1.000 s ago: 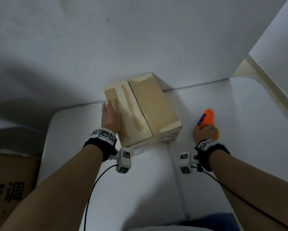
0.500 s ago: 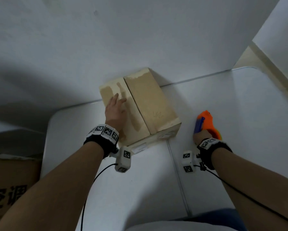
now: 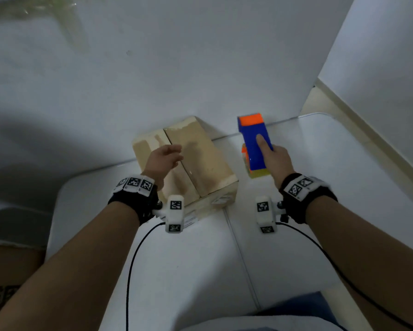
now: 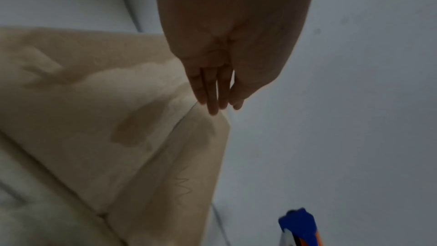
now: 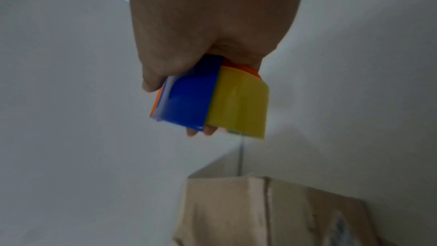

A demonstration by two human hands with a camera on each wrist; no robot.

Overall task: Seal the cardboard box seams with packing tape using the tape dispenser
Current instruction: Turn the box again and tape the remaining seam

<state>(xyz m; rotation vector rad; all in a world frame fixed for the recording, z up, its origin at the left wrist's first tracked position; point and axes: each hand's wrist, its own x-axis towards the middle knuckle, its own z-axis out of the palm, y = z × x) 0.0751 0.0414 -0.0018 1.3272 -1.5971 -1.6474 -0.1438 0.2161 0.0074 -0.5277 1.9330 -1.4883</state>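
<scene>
A tan cardboard box [image 3: 200, 158] stands on the white table [image 3: 320, 211] against the back wall, its top flaps closed with a centre seam [image 4: 179, 124]. My left hand [image 3: 163, 158] hovers over the box top with straight fingers [image 4: 212, 93], their tips near the seam's far end; whether they touch it I cannot tell. To the right of the box, above the table, my right hand [image 3: 275, 161] grips a blue and orange tape dispenser [image 3: 255, 144] with the index finger stretched along its blue top. A yellow tape roll [image 5: 238, 100] sits in the dispenser.
A grey-white wall [image 3: 200, 56] rises straight behind the box. A second wall [image 3: 379, 68] closes in at the right, past the table's edge. Another cardboard box with printed characters [image 3: 2, 295] stands to the left of the table. Cables run from both wrist cameras.
My right hand has lifted the tape dispenser off the table and carried it up and forward beside the box. My left hand has come up off the left flap to above the seam.
</scene>
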